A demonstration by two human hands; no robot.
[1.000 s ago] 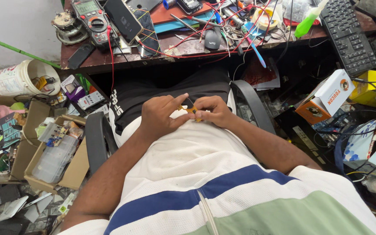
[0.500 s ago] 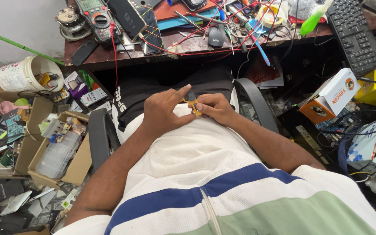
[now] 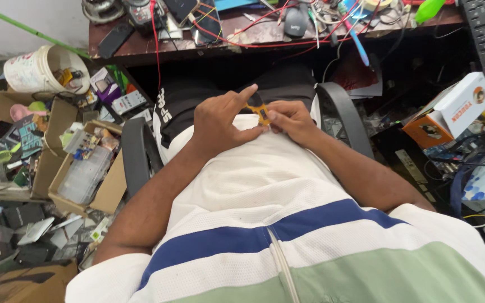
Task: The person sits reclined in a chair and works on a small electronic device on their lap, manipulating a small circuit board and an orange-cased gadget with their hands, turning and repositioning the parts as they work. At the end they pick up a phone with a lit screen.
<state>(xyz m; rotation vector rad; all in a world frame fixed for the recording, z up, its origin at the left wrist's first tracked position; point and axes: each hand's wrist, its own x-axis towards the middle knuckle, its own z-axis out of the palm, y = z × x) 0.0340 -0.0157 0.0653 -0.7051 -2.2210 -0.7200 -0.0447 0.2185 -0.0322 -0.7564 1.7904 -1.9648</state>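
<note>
1. We are holding a small yellow part [image 3: 258, 110] between our two hands, low in front of our body and above our lap. The left hand [image 3: 223, 122] is closing on it from the left side, with the index finger stretched over its top. The right hand [image 3: 291, 119] is pinching its right edge with the fingertips.
2. Both grips are narrow and closed on this part. It is too small for us to tell what it is exactly; it looks like a thin flat piece with a dark area on it.
3. As far as we can judge, the work on the part is in the middle: it is in the hands, not lying on the worktop, and no tool is touching it.
4. Further out, the wooden worktop [image 3: 141, 49] is carrying red wires [image 3: 237, 35], a computer mouse [image 3: 295, 22] and a blue pen [image 3: 358, 44], all well apart from the hands.
5. On our left, a white bucket [image 3: 32, 70] and open cardboard boxes [image 3: 88, 177] with small items are standing on the floor. On our right, an orange and white box [image 3: 457, 106] is lying among cables.
</note>
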